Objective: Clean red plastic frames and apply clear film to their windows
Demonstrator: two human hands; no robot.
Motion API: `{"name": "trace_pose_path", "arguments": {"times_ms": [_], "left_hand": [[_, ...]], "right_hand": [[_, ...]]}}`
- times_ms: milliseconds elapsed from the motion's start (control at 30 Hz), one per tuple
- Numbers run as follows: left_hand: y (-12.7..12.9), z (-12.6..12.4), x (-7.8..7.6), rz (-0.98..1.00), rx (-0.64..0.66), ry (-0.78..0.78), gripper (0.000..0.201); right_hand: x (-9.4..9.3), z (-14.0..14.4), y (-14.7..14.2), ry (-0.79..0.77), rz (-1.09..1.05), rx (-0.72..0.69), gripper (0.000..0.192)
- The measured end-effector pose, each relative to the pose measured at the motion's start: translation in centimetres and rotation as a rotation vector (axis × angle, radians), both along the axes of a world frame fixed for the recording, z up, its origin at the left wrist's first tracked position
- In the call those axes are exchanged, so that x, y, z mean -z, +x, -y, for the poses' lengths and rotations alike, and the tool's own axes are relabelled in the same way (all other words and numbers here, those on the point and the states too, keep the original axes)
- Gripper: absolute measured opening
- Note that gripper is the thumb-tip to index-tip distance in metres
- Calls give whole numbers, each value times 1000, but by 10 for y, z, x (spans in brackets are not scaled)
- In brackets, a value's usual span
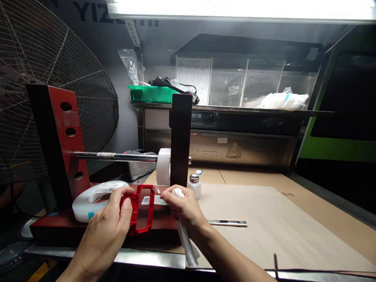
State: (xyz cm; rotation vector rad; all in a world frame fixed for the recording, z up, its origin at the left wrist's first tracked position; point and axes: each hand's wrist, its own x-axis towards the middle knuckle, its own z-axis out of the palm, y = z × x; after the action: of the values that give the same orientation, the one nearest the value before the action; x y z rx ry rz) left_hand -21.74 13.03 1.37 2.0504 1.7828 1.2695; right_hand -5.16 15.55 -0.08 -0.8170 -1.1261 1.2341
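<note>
My left hand is closed on the right-hand side of its reach around a red plastic frame with rectangular openings, thumb and fingers pinching its left edge. In my right hand is a bunched white cloth, its loose end hanging below the fist. The two hands are a short gap apart in front of a red and black stand. Beside my left hand, a roll of clear film with a label lies on the stand's base. A white roll hangs on the stand's metal rod.
A pump bottle with a metal top stands behind my right hand. A utility knife lies on the brown paper. A large fan is at the left. Above the bench, a shelf bears a green bin.
</note>
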Motion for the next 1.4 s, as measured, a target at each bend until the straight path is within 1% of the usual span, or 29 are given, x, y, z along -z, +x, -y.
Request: {"name": "trace_pose_path", "arguments": {"times_ms": [167,300,433,567,767,933,1100,1167,1233,1333,1367,1400], "left_hand": [[13,1,4,133,62,-10,34],[26,6,1,267,121,-106,36],[34,11,-2,329,152,-90,39],[35,10,-2,359,187,-96,42],[31,3,4,290,145,-17,43],[26,-4,10,293,165,-28,43],[28,-6,10,304,156,-21,42],[29,-5,9,310,157,-19,42],[29,-4,9,312,156,-19,42],[28,-3,9,300,152,-5,42],[28,-3,9,297,152,3,42],[28,-3,9,294,153,10,42]], "right_hand": [[8,28,1,-37,2,-38,20],[18,49,4,-78,30,-56,18],[25,60,8,-76,106,-53,15],[26,63,11,-64,159,-33,15],[23,63,13,-54,203,-20,16],[25,62,11,-49,217,-6,17],[26,62,14,-24,282,-25,20],[25,64,18,11,325,-37,24],[21,66,24,96,370,-10,25],[11,68,30,300,420,49,12],[8,68,32,358,432,54,9],[4,68,32,395,444,51,11]]}}
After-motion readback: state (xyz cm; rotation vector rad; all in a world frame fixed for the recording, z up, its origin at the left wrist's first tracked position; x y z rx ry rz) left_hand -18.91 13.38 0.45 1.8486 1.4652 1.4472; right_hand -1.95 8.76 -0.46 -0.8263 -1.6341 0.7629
